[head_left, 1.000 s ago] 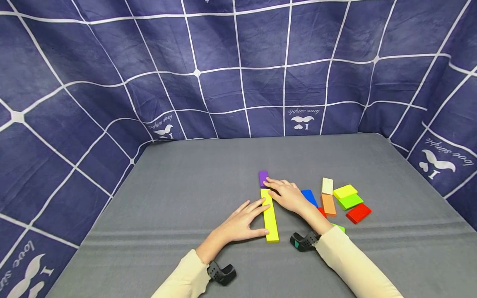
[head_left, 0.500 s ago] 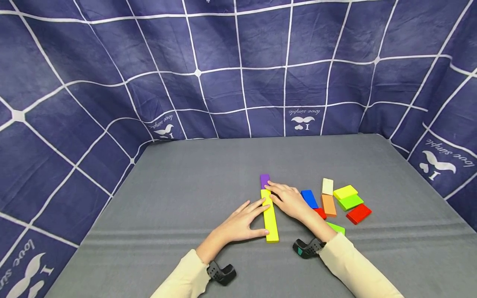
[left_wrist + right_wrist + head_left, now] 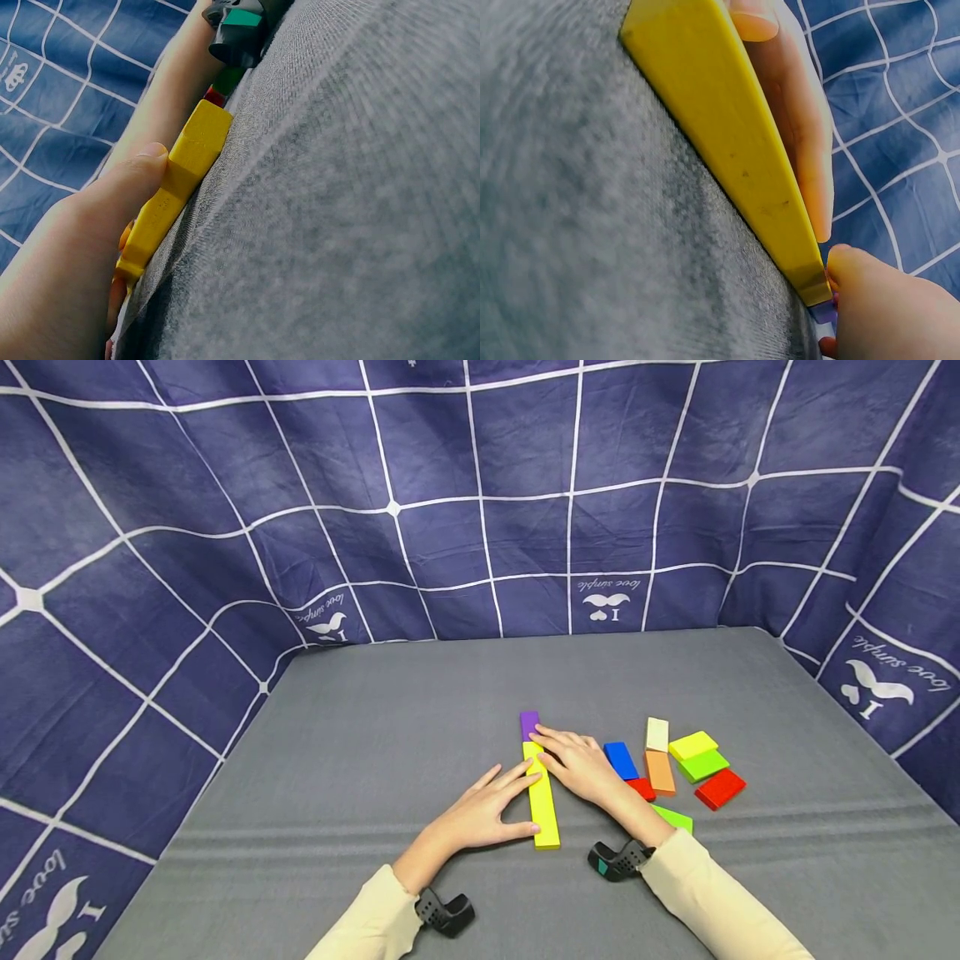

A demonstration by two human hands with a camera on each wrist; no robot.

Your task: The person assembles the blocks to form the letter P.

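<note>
A yellow bar (image 3: 545, 810) lies lengthwise on the grey cloth, and a purple block (image 3: 528, 723) lines up end to end with its far end. My left hand (image 3: 483, 814) is spread along the left side, with its thumb and fingertips touching the bar. In the left wrist view the thumb rests on the bar (image 3: 178, 176). From the right, my right hand (image 3: 581, 766) reaches to where bar and block meet, fingertips at the purple block and thumb at the bar's far end. In the right wrist view that hand mostly hides the purple block (image 3: 823, 312).
To the right lie a blue block (image 3: 621, 760), an orange block (image 3: 660, 772), a cream block (image 3: 657, 734), a yellow block (image 3: 693, 745) leaning on a green block (image 3: 705, 766), and a red block (image 3: 722, 789). Further red and green blocks sit partly behind the right forearm. A blue gridded curtain (image 3: 450, 543) surrounds the table.
The purple block has moved toward me, closing the small gap to the yellow bar. My right hand has drawn back slightly with it; the left hand keeps its place.
</note>
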